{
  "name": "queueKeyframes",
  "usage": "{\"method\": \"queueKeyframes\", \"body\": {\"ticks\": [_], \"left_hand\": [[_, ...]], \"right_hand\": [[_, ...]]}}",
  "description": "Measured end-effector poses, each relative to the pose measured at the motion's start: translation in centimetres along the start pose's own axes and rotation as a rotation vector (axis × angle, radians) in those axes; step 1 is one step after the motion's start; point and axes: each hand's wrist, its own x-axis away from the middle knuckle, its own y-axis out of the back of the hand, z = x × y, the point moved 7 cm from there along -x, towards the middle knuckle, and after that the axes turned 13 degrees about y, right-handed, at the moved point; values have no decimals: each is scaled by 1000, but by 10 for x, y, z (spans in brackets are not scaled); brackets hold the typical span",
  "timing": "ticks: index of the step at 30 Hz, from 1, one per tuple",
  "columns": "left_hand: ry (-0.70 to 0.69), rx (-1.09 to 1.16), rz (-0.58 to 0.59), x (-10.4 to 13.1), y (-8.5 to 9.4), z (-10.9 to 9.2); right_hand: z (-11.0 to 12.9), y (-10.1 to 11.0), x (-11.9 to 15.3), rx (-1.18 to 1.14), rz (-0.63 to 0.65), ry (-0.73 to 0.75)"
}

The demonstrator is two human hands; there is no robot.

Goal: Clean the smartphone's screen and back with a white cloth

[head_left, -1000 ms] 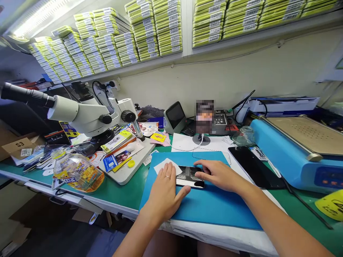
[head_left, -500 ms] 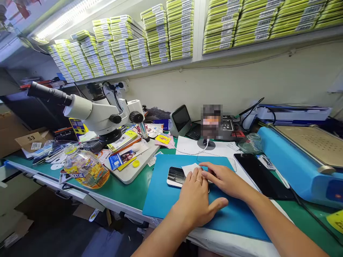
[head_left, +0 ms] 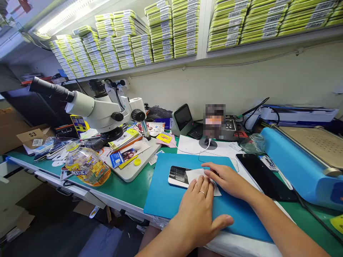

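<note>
A phone (head_left: 178, 174) with a dark reflective face and pale edge lies flat on the blue mat (head_left: 166, 196). Part of it is hidden under a white wipe (head_left: 195, 175). My left hand (head_left: 197, 201), a ring on one finger, lies palm down with its fingertips on the wipe and its thumb spread out to the right. My right hand (head_left: 227, 180) rests at the phone's right end, fingers stretched out and touching the wipe's edge. The phone's right end is mostly covered by the wipe and my hands.
A microscope (head_left: 99, 114) and a plastic bottle (head_left: 87, 166) stand to the left. A large black-screened device (head_left: 265, 176) and a blue machine (head_left: 292, 164) are at the right. Behind the mat are a small display (head_left: 183, 119) and a glass jar (head_left: 255, 142).
My left hand has slid a little nearer to me, and more of the wipe shows across the phone. My right hand stays almost in place. The whole view has shifted slightly.
</note>
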Motion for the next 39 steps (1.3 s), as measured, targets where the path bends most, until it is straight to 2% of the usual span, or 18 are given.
{"method": "queueKeyframes", "body": {"ticks": [5, 12, 21, 33, 39], "left_hand": [[-20, -47, 3, 13, 1, 10], [-7, -152, -44, 31, 5, 40], [80, -254, -105, 45, 17, 75], [144, -232, -141, 56, 25, 90], [191, -220, -144, 51, 24, 91]], "right_hand": [[-1, 1, 0, 6, -6, -8], [-1, 1, 2, 15, 5, -27], [-5, 0, 3, 20, 11, -40], [-3, 0, 3, 30, 24, -48], [-1, 2, 4, 36, 11, -32]]}}
